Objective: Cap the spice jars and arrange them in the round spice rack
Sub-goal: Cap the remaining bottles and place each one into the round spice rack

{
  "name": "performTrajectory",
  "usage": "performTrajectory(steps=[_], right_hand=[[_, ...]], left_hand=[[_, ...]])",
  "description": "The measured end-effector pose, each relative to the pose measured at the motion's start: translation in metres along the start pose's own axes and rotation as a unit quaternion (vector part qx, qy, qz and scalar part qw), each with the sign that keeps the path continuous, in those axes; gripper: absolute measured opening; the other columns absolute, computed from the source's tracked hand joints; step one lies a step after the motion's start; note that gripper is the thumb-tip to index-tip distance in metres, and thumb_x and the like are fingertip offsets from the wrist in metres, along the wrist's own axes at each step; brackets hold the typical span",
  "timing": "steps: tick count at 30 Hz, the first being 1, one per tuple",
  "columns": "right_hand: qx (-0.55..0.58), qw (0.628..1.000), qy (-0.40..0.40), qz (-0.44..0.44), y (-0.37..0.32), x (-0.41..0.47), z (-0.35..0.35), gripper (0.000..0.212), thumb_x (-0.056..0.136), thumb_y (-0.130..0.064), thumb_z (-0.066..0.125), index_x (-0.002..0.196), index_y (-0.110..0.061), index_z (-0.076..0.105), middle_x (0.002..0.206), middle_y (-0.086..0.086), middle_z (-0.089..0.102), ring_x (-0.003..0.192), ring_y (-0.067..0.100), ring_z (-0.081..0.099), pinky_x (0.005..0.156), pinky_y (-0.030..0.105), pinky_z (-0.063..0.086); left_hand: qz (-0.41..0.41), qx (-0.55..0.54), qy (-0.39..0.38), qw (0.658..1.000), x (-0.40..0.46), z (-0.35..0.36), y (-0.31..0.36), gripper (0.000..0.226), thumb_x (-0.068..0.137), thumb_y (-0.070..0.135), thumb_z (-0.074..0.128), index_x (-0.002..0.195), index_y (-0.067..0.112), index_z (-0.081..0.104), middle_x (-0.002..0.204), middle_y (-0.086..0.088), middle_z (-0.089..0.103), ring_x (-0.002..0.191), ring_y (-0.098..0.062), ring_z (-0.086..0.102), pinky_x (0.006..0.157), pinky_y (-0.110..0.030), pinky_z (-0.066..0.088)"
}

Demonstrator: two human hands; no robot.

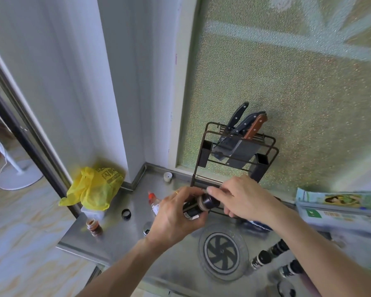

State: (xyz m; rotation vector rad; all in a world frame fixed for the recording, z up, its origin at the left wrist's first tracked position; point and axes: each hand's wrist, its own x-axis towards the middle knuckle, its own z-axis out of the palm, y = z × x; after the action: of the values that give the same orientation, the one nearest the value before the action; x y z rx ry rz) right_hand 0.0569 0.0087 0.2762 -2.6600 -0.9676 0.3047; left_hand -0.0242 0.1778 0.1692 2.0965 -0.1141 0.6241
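Above the steel table [124,230], the left hand [171,219] grips a dark labelled glass spice jar [193,209] while the right hand [242,198] pinches its black round cap [210,201].

Soft daylight comes through the frosted window [287,93] from twelve to three o'clock and fills the scene evenly; shadows are faint. The steel counter [120,236] carries a dull sheen, no hard glare. Wide-angle distortion bends the door frame [28,133] at nine o'clock. Edges toward four o'clock smear out of focus.
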Motion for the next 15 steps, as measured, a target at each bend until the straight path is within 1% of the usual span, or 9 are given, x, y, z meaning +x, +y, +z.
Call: performTrajectory(steps=[1,3,4,5,7,9,10,12,15], right_hand=[[-0.009,1.0,0.005,-0.003,0.002,0.0,0.001,0.041,0.097,-0.055,0.05,0.09,-0.02,0.069,0.073,0.003,0.074,0.063,0.014,0.07,0.069,0.038,0.058],[0.015,1.0,-0.002,-0.016,0.005,0.0,0.002,0.031,0.091,-0.055,0.06,0.11,-0.032,0.065,0.087,-0.004,0.074,0.072,0.008,0.068,0.071,0.03,0.056],[0.026,0.999,-0.013,-0.015,0.006,0.001,0.002,0.033,0.088,-0.054,0.064,0.112,-0.031,0.065,0.089,-0.006,0.074,0.072,0.006,0.068,0.071,0.029,0.056],[0.024,1.0,-0.017,-0.01,0.009,0.002,0.004,0.034,0.088,-0.055,0.063,0.106,-0.026,0.067,0.083,-0.005,0.074,0.069,0.008,0.069,0.069,0.032,0.057],[0.002,1.0,-0.002,0.007,0.011,0.002,0.003,0.049,0.089,-0.063,0.052,0.087,-0.017,0.068,0.071,0.001,0.074,0.06,0.013,0.068,0.065,0.039,0.058],[0.0,1.0,-0.003,0.001,0.016,0.001,0.004,0.041,0.083,-0.063,0.061,0.098,-0.025,0.066,0.081,-0.004,0.074,0.066,0.007,0.067,0.065,0.034,0.057],[0.008,1.0,-0.017,-0.007,0.018,0.001,0.003,0.037,0.08,-0.054,0.07,0.108,-0.031,0.063,0.088,-0.008,0.073,0.07,0.003,0.066,0.068,0.03,0.057],[0.024,0.999,-0.036,-0.006,0.023,0.001,0.002,0.037,0.079,-0.041,0.077,0.112,-0.032,0.063,0.086,-0.008,0.073,0.071,0.004,0.068,0.071,0.033,0.058],[0.008,0.999,-0.028,0.013,0.03,0.0,-0.002,0.037,0.081,-0.053,0.072,0.11,-0.03,0.064,0.081,-0.008,0.072,0.071,0.007,0.067,0.071,0.036,0.058]], left_hand=[[0.001,-0.002,-0.001,1.0,0.0,0.001,0.0,0.043,0.072,0.026,0.083,0.11,0.024,0.065,0.097,0.011,0.072,0.088,-0.011,0.071,0.079,-0.037,0.058],[0.0,-0.003,0.001,1.0,0.001,0.004,-0.002,0.042,0.073,0.028,0.084,0.111,0.024,0.065,0.097,0.01,0.072,0.088,-0.013,0.071,0.079,-0.039,0.058],[0.0,-0.004,0.001,1.0,0.002,0.005,-0.002,0.042,0.073,0.028,0.084,0.11,0.023,0.065,0.098,0.011,0.072,0.088,-0.012,0.071,0.079,-0.038,0.058],[0.001,-0.007,0.0,1.0,0.002,0.005,-0.002,0.043,0.073,0.027,0.085,0.11,0.023,0.065,0.097,0.011,0.072,0.088,-0.011,0.071,0.079,-0.037,0.059],[0.005,-0.012,-0.006,1.0,0.002,0.008,-0.001,0.043,0.072,0.025,0.085,0.111,0.021,0.065,0.097,0.011,0.072,0.087,-0.008,0.071,0.078,-0.036,0.059],[0.008,-0.012,-0.01,1.0,0.003,0.01,0.0,0.043,0.073,0.025,0.086,0.111,0.02,0.065,0.097,0.011,0.072,0.086,-0.008,0.071,0.077,-0.035,0.059],[0.007,-0.013,-0.012,1.0,0.004,0.011,0.0,0.043,0.073,0.025,0.086,0.11,0.019,0.065,0.097,0.011,0.072,0.086,-0.008,0.071,0.077,-0.035,0.059],[0.003,-0.016,-0.018,1.0,0.005,0.014,-0.001,0.043,0.073,0.025,0.086,0.111,0.019,0.065,0.098,0.011,0.072,0.087,-0.007,0.07,0.077,-0.032,0.059],[-0.006,-0.017,-0.029,0.999,0.009,0.022,0.001,0.045,0.074,0.026,0.086,0.112,0.02,0.065,0.099,0.012,0.072,0.089,-0.004,0.071,0.079,-0.029,0.059]])
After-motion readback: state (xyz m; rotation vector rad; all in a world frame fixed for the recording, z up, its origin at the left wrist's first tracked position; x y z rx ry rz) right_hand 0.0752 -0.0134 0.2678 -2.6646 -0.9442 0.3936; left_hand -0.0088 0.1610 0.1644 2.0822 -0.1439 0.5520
